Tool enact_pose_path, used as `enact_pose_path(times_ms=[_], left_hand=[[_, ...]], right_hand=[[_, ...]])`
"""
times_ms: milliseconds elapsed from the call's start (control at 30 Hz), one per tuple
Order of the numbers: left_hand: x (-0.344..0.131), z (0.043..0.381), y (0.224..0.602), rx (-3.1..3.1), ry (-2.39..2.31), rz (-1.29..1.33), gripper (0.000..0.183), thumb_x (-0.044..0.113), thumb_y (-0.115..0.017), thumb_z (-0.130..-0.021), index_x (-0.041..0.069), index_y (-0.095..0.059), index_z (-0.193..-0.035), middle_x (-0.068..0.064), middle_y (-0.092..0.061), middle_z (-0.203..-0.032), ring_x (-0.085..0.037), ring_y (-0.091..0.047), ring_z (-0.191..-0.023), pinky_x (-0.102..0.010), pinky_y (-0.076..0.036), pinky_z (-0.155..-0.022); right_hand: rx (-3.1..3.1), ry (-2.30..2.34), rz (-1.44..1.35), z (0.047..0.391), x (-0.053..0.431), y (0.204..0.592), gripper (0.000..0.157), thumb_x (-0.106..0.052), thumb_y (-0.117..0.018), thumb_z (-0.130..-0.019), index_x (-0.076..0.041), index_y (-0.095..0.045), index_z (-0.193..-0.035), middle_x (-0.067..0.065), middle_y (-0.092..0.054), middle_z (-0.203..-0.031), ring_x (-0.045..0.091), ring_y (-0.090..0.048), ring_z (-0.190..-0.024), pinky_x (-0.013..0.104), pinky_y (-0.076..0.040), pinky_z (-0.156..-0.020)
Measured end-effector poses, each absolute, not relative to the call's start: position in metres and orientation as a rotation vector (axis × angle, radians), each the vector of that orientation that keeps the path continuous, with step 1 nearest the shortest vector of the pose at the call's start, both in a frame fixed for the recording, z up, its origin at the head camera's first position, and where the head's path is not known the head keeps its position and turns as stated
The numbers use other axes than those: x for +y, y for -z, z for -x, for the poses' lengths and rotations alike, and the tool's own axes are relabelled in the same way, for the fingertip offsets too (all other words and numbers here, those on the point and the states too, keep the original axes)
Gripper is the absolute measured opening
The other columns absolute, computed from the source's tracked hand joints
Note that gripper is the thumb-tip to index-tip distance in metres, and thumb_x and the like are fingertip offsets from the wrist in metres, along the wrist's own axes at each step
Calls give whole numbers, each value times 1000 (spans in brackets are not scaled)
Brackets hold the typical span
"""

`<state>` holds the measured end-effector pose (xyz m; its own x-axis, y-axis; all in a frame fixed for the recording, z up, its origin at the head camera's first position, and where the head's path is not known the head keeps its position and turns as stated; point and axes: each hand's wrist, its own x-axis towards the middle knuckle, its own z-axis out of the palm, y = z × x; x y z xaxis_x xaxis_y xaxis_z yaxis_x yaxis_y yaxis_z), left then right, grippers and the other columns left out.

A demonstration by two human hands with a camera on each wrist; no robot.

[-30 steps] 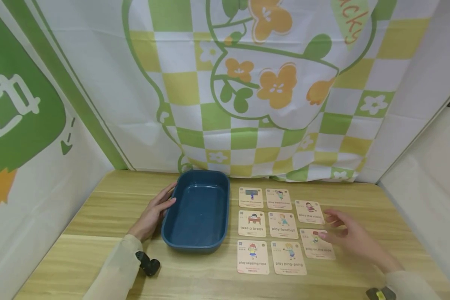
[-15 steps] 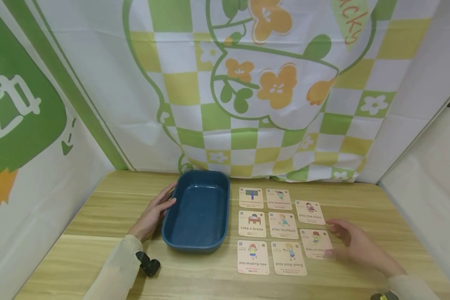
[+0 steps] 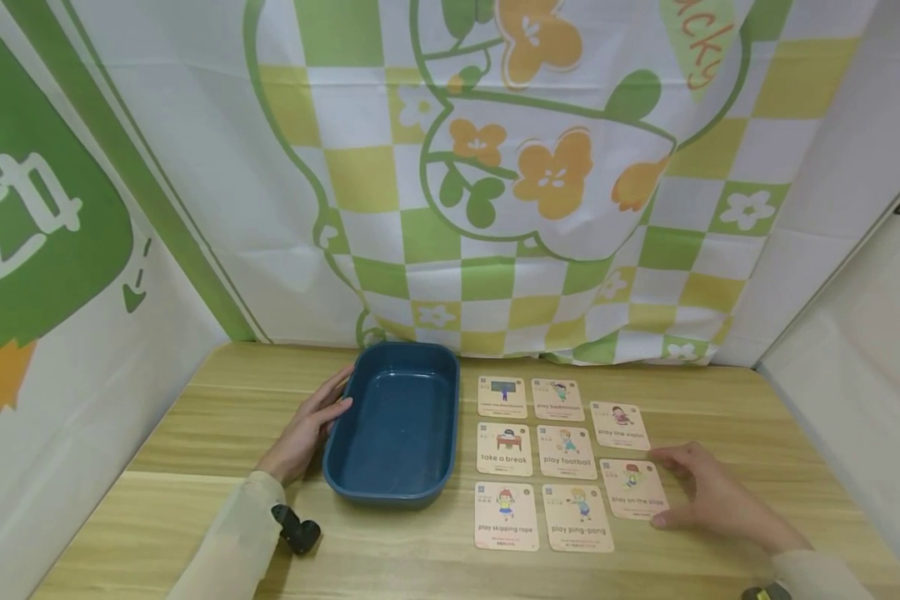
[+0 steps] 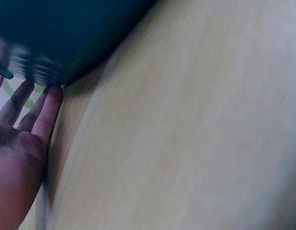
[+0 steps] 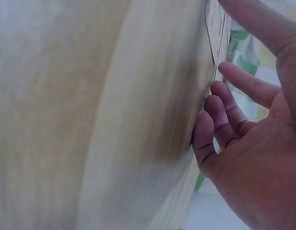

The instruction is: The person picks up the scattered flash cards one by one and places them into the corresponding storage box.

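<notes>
My left hand [image 3: 307, 425] rests at the left side of a dark blue plastic bin [image 3: 393, 433], thumb tip on its rim. In the left wrist view, its fairly straight fingers [image 4: 50, 108] touch the bin's outer wall. At the right, my right hand [image 3: 708, 492] reaches in beside the "play on the slide" card [image 3: 633, 487], with index fingertip by the upper right corner and thumb by the lower right one. The right wrist view has its fingers [image 5: 204, 129] loosely bent, low over the wood. The "play the violin" card [image 3: 619, 425] lies just above.
Several more picture cards lie flat in rows between the bin and my right hand, including "play football" [image 3: 566, 452] and "play ping-pong" [image 3: 578, 517]. A patterned cloth [image 3: 495, 292] hangs behind the wooden table [image 3: 172, 417], with white cloth sides.
My right hand has shifted slightly down and right, its thumb moving off the "play on the slide" card to that card's edge. The left hand and bin have stayed put.
</notes>
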<state>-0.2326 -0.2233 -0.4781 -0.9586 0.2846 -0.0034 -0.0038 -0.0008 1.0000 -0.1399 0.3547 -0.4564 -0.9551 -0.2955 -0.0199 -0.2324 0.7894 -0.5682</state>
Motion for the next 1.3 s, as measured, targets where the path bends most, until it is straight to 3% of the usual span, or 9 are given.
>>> enact_pose_path(times_ms=[367,633,967,1300], left_hand=[[-223,232,478,2057,-2071,-306,64,25,-52,-107,16,-22,-163,-12,-11,-168,-34,-19,-151,-16,-42,-97],[-222,232,478,2050,-2077,-299,64,24,-52,-107,15,-23,-163,-12,-12,-168,-33,-22,-150,-18,-43,-97],[-222,232,478,2070,-2065,-299,64,25,-52,-107,16,-23,-163,-11,-13,-168,-33,-20,-151,-16,-42,-97],[-223,233,479,2067,-2074,-306,64,24,-52,-107,16,-23,-163,-11,-13,-168,-32,-18,-151,-15,-41,-98]], right_hand=[[2863,858,413,141,354,458,88,-38,-95,-61,1,-58,-131,13,-53,-114,33,-57,-106,63,-44,-94],[2921,883,413,143,354,460,84,-35,-96,-60,3,-58,-124,11,-58,-113,26,-57,-103,45,-49,-90],[2892,997,419,149,360,457,49,-16,-87,-78,-1,-55,-110,2,-60,-98,13,-56,-90,29,-49,-77],[2794,1108,353,151,365,443,22,-12,-75,-92,-2,-58,-101,5,-61,-97,10,-59,-91,26,-52,-77]])
